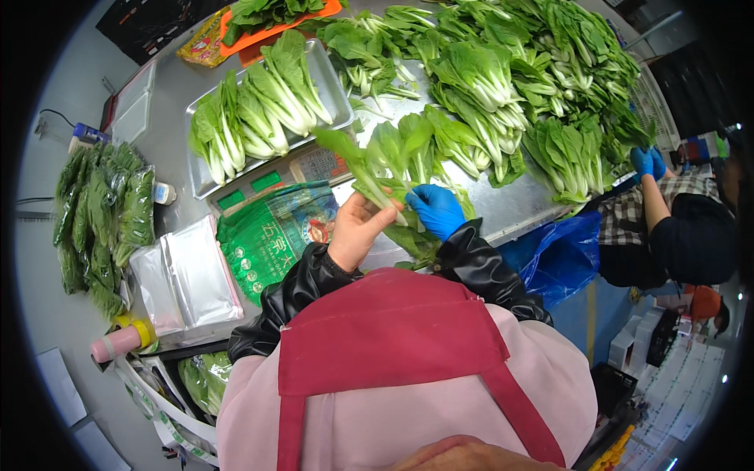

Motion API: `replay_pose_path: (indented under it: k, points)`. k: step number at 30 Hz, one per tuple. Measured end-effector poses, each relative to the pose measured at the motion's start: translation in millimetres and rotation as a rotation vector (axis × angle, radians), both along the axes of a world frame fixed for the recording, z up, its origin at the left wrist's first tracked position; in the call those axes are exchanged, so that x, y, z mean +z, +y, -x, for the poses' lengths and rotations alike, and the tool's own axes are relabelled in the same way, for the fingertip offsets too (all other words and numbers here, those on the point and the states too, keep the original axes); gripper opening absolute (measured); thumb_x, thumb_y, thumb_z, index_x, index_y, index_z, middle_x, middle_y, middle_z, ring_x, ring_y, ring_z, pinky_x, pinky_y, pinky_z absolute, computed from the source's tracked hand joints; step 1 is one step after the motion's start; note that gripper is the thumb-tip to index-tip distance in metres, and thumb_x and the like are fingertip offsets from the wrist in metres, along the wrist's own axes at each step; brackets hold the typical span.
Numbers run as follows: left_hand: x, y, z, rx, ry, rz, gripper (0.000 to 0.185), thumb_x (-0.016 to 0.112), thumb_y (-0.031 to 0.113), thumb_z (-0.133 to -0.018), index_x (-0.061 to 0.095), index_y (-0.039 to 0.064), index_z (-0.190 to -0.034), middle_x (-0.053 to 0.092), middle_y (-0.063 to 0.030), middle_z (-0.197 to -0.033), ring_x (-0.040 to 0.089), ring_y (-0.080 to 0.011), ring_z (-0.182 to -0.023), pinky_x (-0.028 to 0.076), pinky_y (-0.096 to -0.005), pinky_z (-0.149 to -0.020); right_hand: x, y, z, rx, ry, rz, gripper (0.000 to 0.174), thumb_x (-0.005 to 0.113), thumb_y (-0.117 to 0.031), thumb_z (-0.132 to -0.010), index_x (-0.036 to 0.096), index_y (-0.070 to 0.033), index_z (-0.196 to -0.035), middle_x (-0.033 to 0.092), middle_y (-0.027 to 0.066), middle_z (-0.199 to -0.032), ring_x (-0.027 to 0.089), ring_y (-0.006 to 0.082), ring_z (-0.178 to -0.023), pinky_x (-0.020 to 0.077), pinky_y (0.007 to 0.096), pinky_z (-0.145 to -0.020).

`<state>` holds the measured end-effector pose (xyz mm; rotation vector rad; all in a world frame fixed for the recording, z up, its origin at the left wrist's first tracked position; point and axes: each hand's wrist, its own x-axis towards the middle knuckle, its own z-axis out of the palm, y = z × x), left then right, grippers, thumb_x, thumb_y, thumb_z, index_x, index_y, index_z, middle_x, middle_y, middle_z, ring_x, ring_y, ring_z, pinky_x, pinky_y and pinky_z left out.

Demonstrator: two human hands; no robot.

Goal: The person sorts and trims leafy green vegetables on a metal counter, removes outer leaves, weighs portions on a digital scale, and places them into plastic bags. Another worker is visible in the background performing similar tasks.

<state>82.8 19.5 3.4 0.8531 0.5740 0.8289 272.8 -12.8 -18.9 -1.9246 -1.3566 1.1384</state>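
Observation:
My bare left hand (360, 225) is closed around the white stem of a leafy green (370, 179), its leaf pointing up and away. Close on its right, my right hand (437, 211) in a blue glove pinches another pale stem between thumb and fingers; the leaves near it are slightly blurred. Beyond my hands, a metal tray (192, 171) on a scale (294, 168) holds several bunches of leafy greens. Loose greens (471, 76) are piled over the steel table (500, 206) from the middle to the right. Some leaves lie under my right hand, by my apron.
A green printed bag (259, 241) and clear plastic bags (203, 277) lie left of my hands. Packed greens (103, 212) and a pink bottle (115, 346) are at the far left. A blue plastic bag (559, 259) hangs at the table's edge, near a person in blue gloves (648, 162).

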Motion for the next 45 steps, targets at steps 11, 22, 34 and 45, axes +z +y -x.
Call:
replay_pose_path:
  k: [11,22,34,45]
  points:
    - [-2,3,5,0.01,-0.039,0.2,0.017,0.057,0.005,-0.086,0.05,0.006,-0.101,0.047,0.0007,-0.073,0.048,-0.0111,-0.066,0.048,-0.0315,-0.074,-45,5,-109,-0.279,-0.361,-0.193,0.022,0.061,-0.016,-0.082,0.059,-0.002,-0.1,0.058,0.0212,-0.09,0.059,0.0375,-0.084,0.0478,0.042,-0.073]
    - [-3,3,3,0.045,-0.013,0.256,0.024,0.057,0.016,-0.092,0.055,0.001,-0.11,0.053,-0.0004,-0.077,0.055,-0.013,-0.076,0.05,-0.0354,-0.077,-41,6,-91,-0.436,0.248,-0.141,0.023,0.059,-0.021,-0.09,0.06,0.001,-0.096,0.06,0.0056,-0.073,0.056,0.0153,-0.056,0.046,0.0271,-0.053]
    - [-5,5,-2,0.069,0.051,0.151,0.041,0.058,0.014,-0.091,0.044,0.002,-0.128,0.059,-0.0102,-0.114,0.055,-0.0176,-0.105,0.043,-0.0308,-0.089,6,-2,32,-0.167,0.728,-0.244,0.024,0.049,-0.026,-0.095,0.053,-0.003,-0.098,0.059,0.0069,-0.085,0.055,0.0149,-0.066,0.0461,0.0268,-0.063]
    - [-6,6,-4,0.051,-0.099,0.091,0.036,0.055,0.009,-0.091,0.048,0.001,-0.126,0.055,-0.009,-0.123,0.052,-0.0162,-0.11,0.042,-0.0301,-0.092,23,-6,31,-0.089,0.594,-0.206,0.021,0.061,-0.021,-0.09,0.061,-0.001,-0.094,0.06,0.0043,-0.078,0.054,0.0118,-0.066,0.0434,0.0244,-0.063]
